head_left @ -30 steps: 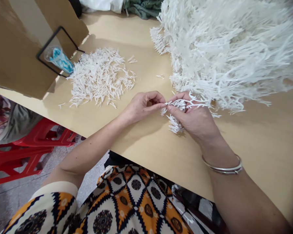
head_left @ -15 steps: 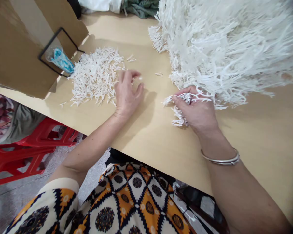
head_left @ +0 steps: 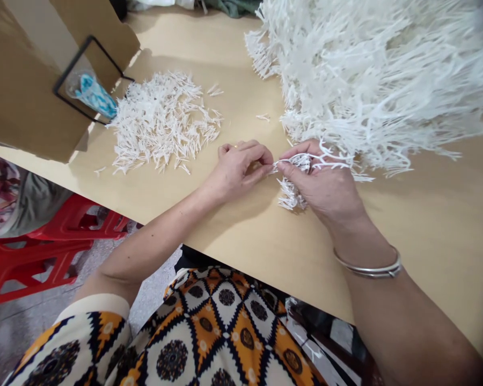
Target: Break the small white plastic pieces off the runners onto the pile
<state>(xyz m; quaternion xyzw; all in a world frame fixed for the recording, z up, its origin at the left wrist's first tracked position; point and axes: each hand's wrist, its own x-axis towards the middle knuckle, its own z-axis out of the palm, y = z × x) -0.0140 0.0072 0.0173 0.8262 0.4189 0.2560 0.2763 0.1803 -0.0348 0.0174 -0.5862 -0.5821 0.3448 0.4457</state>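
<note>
My right hand point(head_left: 326, 185) is closed on a bunch of white branched strands point(head_left: 292, 194), whose ends stick out on both sides of the fingers. Thumb and fingertips of my left hand point(head_left: 241, 169) pinch the tip of that bunch, just left of the right thumb. A low pile of small white pieces point(head_left: 156, 123) lies on the table to the left, beyond my left hand. The large heap of white branched strands point(head_left: 370, 80) reaches down to the back of my right hand.
A cardboard box point(head_left: 36, 80) stands at the far left, with a black wire frame point(head_left: 74, 61) and a blue and white item in clear wrap point(head_left: 94, 95) beside it. Red stools point(head_left: 36, 262) are beyond the table edge point(head_left: 143, 221).
My left hand has moved right, away from the small pile, and its fingers have closed on the end of the bunch. My right hand has barely moved.
</note>
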